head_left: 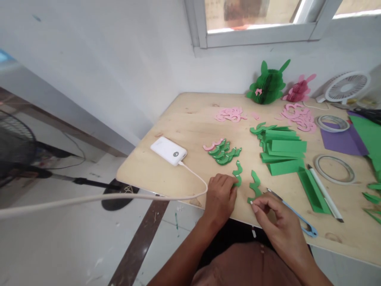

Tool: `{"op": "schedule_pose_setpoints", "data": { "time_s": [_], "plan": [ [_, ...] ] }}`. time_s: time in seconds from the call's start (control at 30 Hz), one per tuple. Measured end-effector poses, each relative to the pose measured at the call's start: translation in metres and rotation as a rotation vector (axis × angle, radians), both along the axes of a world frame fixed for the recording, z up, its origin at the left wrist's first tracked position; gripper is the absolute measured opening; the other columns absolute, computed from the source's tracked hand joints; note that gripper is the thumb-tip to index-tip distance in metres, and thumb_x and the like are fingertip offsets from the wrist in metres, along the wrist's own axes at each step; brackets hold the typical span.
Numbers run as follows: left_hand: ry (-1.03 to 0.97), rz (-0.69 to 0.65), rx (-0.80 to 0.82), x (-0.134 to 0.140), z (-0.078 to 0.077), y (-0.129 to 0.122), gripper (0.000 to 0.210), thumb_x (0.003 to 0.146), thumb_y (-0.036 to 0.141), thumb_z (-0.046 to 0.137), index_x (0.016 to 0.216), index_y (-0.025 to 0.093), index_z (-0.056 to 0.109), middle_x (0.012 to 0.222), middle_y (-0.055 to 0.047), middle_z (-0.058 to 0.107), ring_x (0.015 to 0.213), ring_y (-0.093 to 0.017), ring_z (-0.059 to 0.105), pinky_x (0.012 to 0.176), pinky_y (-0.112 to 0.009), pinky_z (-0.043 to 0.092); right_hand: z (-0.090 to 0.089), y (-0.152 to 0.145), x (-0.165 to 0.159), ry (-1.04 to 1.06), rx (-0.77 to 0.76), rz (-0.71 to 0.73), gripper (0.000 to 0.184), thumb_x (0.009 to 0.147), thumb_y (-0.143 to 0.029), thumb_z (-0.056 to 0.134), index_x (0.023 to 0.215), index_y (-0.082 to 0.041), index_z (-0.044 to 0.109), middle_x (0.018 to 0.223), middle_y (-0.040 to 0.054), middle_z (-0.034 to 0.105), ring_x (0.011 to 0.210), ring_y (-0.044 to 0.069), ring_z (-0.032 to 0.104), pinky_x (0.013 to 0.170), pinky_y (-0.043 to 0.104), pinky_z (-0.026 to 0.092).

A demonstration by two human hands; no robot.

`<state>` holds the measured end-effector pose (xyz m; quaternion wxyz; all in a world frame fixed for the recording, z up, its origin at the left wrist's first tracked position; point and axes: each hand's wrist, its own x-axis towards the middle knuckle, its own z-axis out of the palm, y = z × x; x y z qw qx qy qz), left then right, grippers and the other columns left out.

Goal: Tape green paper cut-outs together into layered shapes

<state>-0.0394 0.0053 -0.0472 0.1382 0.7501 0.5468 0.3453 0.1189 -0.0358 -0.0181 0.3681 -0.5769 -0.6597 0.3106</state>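
Note:
Near the table's front edge, my left hand [220, 195] is closed, its fingertips on the lower end of a wavy green paper cutout [237, 168] with small white patches. To its right lies a second wavy green cutout [254, 184]. My right hand [281, 220] pinches a small white bit, which looks like tape, at that cutout's lower tip. A blue-handled craft knife [297, 214] lies partly behind my right hand. Beyond my left hand is a pile of similar green cutouts [225, 153], with a pink one [213, 145] beside it.
Folded green paper strips [285, 146], tape rolls [335, 169], a white pen [326, 193] and purple paper [345, 139] lie to the right. A white power bank [168, 150] trails a cable [119, 196] at left. Paper figures [268, 85] and a small fan [347, 87] stand at the back.

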Motion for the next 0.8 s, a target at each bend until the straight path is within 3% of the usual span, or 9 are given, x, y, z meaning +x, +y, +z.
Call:
{"op": "schedule_pose_setpoints", "data": {
  "time_s": [0.8],
  "plan": [
    [-0.164, 0.013, -0.05, -0.0063, 0.0048, 0.0003, 0.018, 0.077, 0.007, 0.057, 0.089, 0.02, 0.06, 0.085, -0.003, 0.067, 0.084, -0.019, 0.06, 0.077, -0.034, 0.047, -0.0011, -0.0005, -0.0012, -0.015, -0.02, 0.037, 0.015, 0.086, -0.026, 0.052, 0.072, -0.021, 0.057, 0.07, -0.0001, 0.057, 0.067, 0.015, 0.056, 0.062, 0.026, 0.045]
  ]
}}
